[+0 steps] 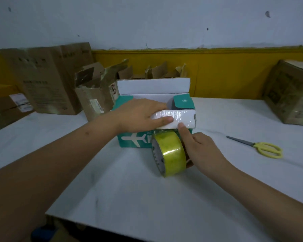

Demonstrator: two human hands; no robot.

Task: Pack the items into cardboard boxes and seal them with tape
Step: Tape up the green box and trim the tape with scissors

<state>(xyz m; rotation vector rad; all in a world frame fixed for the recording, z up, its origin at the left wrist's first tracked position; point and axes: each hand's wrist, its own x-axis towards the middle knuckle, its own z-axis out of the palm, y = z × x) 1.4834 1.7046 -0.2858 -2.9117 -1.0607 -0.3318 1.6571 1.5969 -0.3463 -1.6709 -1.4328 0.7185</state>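
A teal cardboard box (135,142) with a white plane print stands mid-table, its white back flap (152,86) raised. My left hand (142,116) lies flat over the box top, thumb pressing the white front flap (180,117), which carries a shiny strip of clear tape. A yellow-green tape roll (171,152) hangs at the box's front. My right hand (199,151) grips the roll from its right side, with the index finger pushing up against the flap's lower edge. A teal side flap (183,102) stands inside the open right end.
Yellow-handled scissors (262,147) lie on the white table (147,198) to the right. Worn brown cardboard boxes (51,81) stand along the back left wall, and another brown box (290,95) sits at the far right. The table's front edge runs near the bottom left.
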